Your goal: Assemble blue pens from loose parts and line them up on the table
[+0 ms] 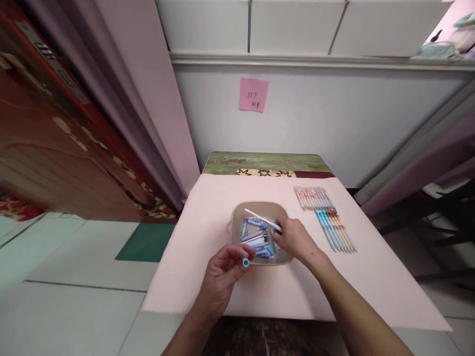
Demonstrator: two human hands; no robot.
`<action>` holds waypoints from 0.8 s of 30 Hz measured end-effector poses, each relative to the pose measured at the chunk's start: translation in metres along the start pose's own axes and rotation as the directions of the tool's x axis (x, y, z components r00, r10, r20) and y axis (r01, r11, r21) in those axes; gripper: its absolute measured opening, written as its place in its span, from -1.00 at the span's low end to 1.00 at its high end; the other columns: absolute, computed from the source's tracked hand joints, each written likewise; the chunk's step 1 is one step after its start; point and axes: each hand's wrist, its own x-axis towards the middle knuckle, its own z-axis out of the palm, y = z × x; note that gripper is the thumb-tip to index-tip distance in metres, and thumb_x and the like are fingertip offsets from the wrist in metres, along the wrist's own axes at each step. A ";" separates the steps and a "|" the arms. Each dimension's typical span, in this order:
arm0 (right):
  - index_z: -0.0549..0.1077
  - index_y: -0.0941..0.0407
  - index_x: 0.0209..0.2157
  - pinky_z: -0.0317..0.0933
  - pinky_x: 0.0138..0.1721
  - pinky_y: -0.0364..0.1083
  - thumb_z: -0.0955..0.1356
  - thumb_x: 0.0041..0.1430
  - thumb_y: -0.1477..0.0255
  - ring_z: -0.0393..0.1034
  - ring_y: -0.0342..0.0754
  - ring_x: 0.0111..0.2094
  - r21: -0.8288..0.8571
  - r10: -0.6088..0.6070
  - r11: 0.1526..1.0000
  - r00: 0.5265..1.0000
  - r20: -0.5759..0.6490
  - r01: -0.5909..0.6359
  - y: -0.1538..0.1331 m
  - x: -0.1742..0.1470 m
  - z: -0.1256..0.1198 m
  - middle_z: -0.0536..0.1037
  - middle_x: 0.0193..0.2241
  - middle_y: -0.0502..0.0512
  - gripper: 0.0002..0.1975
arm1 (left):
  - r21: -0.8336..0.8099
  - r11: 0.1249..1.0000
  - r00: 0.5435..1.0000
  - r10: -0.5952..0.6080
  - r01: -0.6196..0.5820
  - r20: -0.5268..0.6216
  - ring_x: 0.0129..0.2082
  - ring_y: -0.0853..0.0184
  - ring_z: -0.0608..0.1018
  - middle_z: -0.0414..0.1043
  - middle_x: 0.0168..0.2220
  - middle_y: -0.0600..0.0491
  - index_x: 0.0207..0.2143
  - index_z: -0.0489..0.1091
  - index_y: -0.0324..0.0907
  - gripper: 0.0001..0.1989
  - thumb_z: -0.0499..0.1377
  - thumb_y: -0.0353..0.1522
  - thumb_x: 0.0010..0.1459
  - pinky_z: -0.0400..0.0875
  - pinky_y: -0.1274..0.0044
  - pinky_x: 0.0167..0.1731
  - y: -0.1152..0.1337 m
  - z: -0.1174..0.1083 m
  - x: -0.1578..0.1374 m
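Note:
A beige plastic basin (237, 217) stands on the table, holding loose blue and lavender pen parts (256, 223) and several white refills (256, 241). Over its near left rim, my left hand (226, 272) pinches a light blue pen barrel (245, 262), whose hollow end faces me. My right hand (291, 235) is closed at the basin's right side, gripping a slim white refill (260, 216) with a light blue section near the fingers. That refill slants up to the left over the basin. The right fingertips are partly hidden.
A pink cloth (196, 222) covers most of the table. To the right lie a row of patterned pens (314, 199), several blue pens (328, 231) and several orange-brown pens (342, 232). A pink note (254, 95) is stuck on the wall behind.

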 end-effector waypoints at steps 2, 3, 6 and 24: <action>0.46 0.10 -0.42 0.13 -0.45 -0.20 0.27 0.02 0.48 0.43 -0.08 -0.43 0.172 -0.036 0.984 0.999 -0.018 0.039 0.006 -0.008 -0.003 0.56 -0.49 0.04 -0.87 | 0.015 1.000 1.000 0.012 -0.012 0.007 -0.13 0.26 0.48 0.50 -0.23 0.01 -0.37 0.46 -0.13 -0.90 0.26 -0.48 0.04 0.27 0.41 -0.04 -0.001 0.001 0.001; 0.45 0.09 -0.44 0.11 -0.47 -0.21 0.26 0.01 0.48 0.40 -0.11 -0.47 0.289 -0.051 0.956 0.998 -0.024 0.055 0.010 -0.010 -0.002 0.53 -0.53 0.00 -0.88 | 0.021 1.000 1.000 0.017 -0.018 0.011 -0.12 0.25 0.48 0.50 -0.21 0.01 -0.37 0.47 -0.13 -0.90 0.26 -0.49 0.05 0.27 0.40 -0.03 -0.002 0.001 0.002; 0.46 0.10 -0.44 0.13 -0.47 -0.21 0.28 -0.04 0.49 0.37 -0.13 -0.50 0.578 -0.060 0.814 0.998 -0.015 0.058 0.019 -0.014 0.002 0.51 -0.57 -0.06 -0.87 | 0.024 0.999 0.999 0.031 -0.032 0.013 -0.08 0.22 0.47 0.49 -0.16 0.01 -0.37 0.48 -0.13 -0.90 0.26 -0.49 0.04 0.26 0.35 0.00 -0.002 0.003 0.004; 0.49 0.15 -0.41 0.22 -0.27 -0.12 0.48 -0.05 0.33 0.38 -0.12 -0.39 0.996 -0.244 0.028 0.966 0.087 -0.083 -0.004 -0.050 -0.028 0.53 -0.47 -0.01 -0.80 | -0.141 0.986 0.984 -0.112 0.092 -0.142 -0.20 0.25 0.54 0.51 -0.14 0.02 -0.38 0.52 -0.14 -0.85 0.34 -0.48 -0.06 0.47 0.33 -0.14 -0.020 0.020 0.021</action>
